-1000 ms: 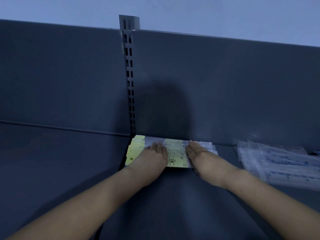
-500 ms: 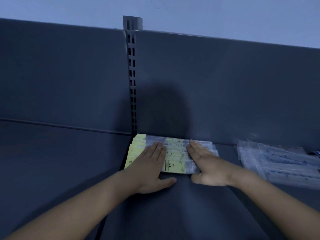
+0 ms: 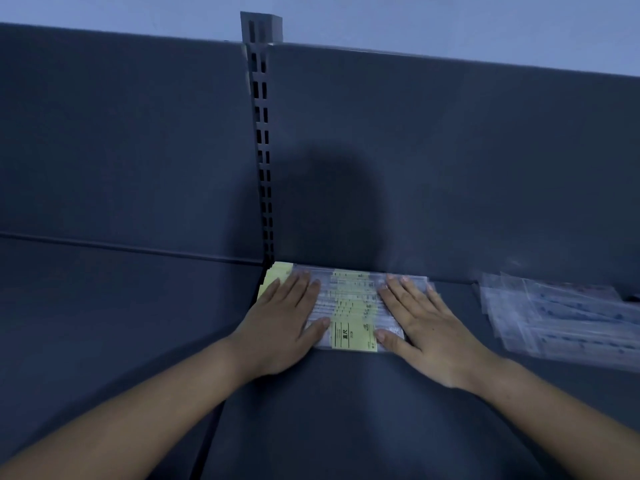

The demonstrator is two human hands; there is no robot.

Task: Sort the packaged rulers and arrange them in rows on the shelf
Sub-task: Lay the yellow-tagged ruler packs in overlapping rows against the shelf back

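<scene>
**Flat hands on the ruler stack**

The packaged rulers (image 3: 349, 306) are thin, glossy, clear plastic sleeves with pale yellow printed cards inside. They lie flat and overlap like shingles on the dark, matte shelf (image 3: 346, 417). The stack sits at the back of the shelf, against the smooth back panel (image 3: 450, 150) and just right of the slotted metal upright (image 3: 263, 150). Each long axis runs left to right, parallel to the back panel. The left hand (image 3: 282, 329) presses the stack's left part and the right hand (image 3: 427, 329) its right part. Each grip is wide: fingers straight, palm down, holding nothing. A loose pile of clear packets (image 3: 561, 317) lies well apart on the right, slightly skewed.
</scene>
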